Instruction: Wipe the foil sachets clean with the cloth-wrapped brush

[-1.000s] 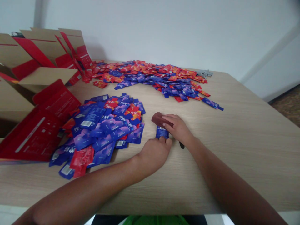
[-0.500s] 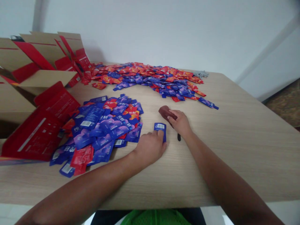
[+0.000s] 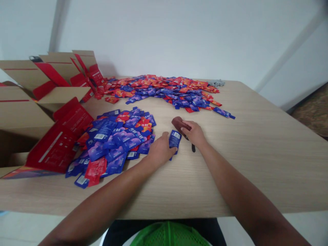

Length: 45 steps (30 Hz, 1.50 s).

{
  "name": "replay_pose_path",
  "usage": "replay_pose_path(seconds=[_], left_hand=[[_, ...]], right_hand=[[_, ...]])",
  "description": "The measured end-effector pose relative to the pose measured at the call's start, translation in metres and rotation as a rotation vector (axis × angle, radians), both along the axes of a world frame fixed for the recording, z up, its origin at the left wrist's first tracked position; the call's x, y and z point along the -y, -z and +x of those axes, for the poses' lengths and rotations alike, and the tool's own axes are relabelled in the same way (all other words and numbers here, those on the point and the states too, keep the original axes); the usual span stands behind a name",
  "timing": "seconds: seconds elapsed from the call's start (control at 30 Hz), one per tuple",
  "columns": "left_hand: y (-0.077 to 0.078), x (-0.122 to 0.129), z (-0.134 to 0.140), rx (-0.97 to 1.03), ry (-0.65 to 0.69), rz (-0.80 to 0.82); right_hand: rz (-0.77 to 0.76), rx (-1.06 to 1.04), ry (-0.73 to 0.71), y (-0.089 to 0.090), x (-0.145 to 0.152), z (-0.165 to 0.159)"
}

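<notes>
A single blue pouch (image 3: 174, 139) with a white barcode label lies slightly tilted on the table, label side up. My left hand (image 3: 161, 148) is at its left side, thumb over the pouch's lower part and fingers spread apart by the upper left edge. My right hand (image 3: 195, 134) grips a smooth dark red-brown object (image 3: 178, 122), whose exact kind I cannot make out. A black strap-like end (image 3: 193, 148) sticks out below that hand. Left of my left hand spreads a pile of blue and red pouches (image 3: 120, 135).
Open cardboard boxes (image 3: 61, 136) with red flaps stand at the left. A long heap of red and blue pouches (image 3: 164, 89) runs along the back of the wooden table (image 3: 256, 153). Grey cloth (image 3: 216, 82) lies behind the heap's right end, near the wall.
My left hand has opened and shifted slightly left and up, uncovering more of the blue pouch, which is now more tilted. The right hand keeps hold of the red-brown object. The camera view has shifted.
</notes>
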<state>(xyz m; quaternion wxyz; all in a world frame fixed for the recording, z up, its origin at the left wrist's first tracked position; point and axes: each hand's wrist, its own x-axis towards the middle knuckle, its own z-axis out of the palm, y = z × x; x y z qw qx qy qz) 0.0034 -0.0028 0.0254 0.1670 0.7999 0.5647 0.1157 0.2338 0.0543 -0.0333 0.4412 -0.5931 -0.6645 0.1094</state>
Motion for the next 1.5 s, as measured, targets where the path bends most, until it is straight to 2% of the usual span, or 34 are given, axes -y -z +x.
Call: replay_pose_path(seconds=[0.1,0.17,0.27,0.4,0.53,0.67,0.73,0.83,0.9,0.97,1.07,1.27,1.5], left_hand=[[0.002,-0.008,-0.006,0.131,0.010,0.017],[0.000,-0.010,-0.010,0.165,0.024,0.094],[-0.002,-0.005,-0.010,0.072,0.073,0.210],[-0.002,0.009,-0.005,-0.102,0.212,0.195],[-0.004,0.019,-0.005,-0.113,0.320,0.236],[-0.006,0.022,-0.011,-0.136,0.337,0.290],[-0.005,0.024,-0.012,-0.133,0.363,0.268],[-0.002,0.031,-0.011,-0.132,0.401,0.252],[-0.001,0.035,-0.010,-0.141,0.423,0.251],[0.000,0.037,-0.009,-0.154,0.454,0.256],[0.000,0.038,-0.008,-0.178,0.479,0.261],[0.001,0.037,-0.005,-0.208,0.468,0.275],[-0.004,0.038,-0.002,-0.231,0.450,0.269]], right_hand=[[0.000,-0.030,-0.017,-0.002,0.002,-0.001],[-0.004,-0.047,-0.035,-0.002,0.002,-0.001],[0.000,-0.090,-0.031,-0.001,0.002,-0.001],[-0.008,-0.168,-0.006,0.003,0.001,0.000],[-0.003,-0.221,0.006,0.003,0.003,-0.001],[0.081,-0.256,0.015,-0.007,0.012,-0.007],[0.149,-0.224,-0.038,-0.015,0.022,-0.012],[0.209,-0.082,-0.254,-0.027,0.038,-0.023],[0.189,0.057,-0.389,-0.031,0.047,-0.030],[0.149,0.163,-0.447,-0.031,0.052,-0.035],[0.092,0.222,-0.453,-0.026,0.051,-0.036],[0.054,0.207,-0.452,-0.020,0.044,-0.033],[0.030,0.218,-0.352,-0.018,0.036,-0.036]])
